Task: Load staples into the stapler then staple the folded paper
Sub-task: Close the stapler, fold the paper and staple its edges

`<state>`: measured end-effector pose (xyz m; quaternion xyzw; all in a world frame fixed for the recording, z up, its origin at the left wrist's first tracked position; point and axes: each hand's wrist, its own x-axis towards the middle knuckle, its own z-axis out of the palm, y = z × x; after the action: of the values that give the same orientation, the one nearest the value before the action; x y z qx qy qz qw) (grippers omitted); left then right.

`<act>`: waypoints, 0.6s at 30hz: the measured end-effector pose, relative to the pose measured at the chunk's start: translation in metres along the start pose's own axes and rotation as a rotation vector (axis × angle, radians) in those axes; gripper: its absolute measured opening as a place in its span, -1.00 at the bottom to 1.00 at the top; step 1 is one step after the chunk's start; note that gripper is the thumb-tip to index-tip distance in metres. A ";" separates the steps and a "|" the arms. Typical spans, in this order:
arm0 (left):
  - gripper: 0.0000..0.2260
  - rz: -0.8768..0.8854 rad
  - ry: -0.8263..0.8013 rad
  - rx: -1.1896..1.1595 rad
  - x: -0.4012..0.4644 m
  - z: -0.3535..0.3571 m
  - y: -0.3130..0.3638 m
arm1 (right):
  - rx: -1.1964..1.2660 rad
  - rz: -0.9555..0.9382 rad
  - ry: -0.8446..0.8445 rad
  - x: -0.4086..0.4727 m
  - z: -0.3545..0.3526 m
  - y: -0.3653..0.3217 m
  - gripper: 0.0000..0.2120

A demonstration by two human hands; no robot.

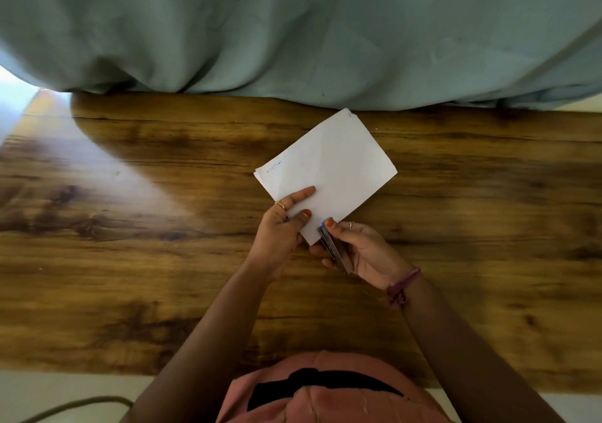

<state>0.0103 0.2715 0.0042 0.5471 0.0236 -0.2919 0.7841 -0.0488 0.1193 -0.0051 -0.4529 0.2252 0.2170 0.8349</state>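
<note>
both hands work: left hand (280, 231) pinches folded paper (329, 171), right hand (365, 253) grips stapler (334, 249).

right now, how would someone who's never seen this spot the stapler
On the wooden table, find the white folded paper the left hand pinches. At its near corner, the right hand grips the stapler: slim, dark, metallic, the only tool here.

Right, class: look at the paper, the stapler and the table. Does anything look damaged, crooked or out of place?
Nothing stands out. The folded paper looks intact, held by the left hand, with the stapler in the right hand at its near corner. The wooden table shows only glare.
</note>
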 end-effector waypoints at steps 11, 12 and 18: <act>-0.69 0.031 0.049 0.051 -0.001 0.003 -0.003 | 0.020 -0.002 0.031 0.000 0.005 0.000 -0.59; -0.69 0.029 0.040 0.044 -0.001 0.002 -0.003 | 0.009 -0.005 0.037 0.000 0.006 0.000 -0.57; -0.72 0.149 -0.007 -0.309 -0.007 -0.004 -0.009 | 0.026 -0.029 0.052 0.002 0.007 0.001 -0.67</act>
<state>0.0010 0.2756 -0.0027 0.4191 0.0247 -0.2277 0.8786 -0.0459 0.1262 -0.0034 -0.4507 0.2429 0.1902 0.8376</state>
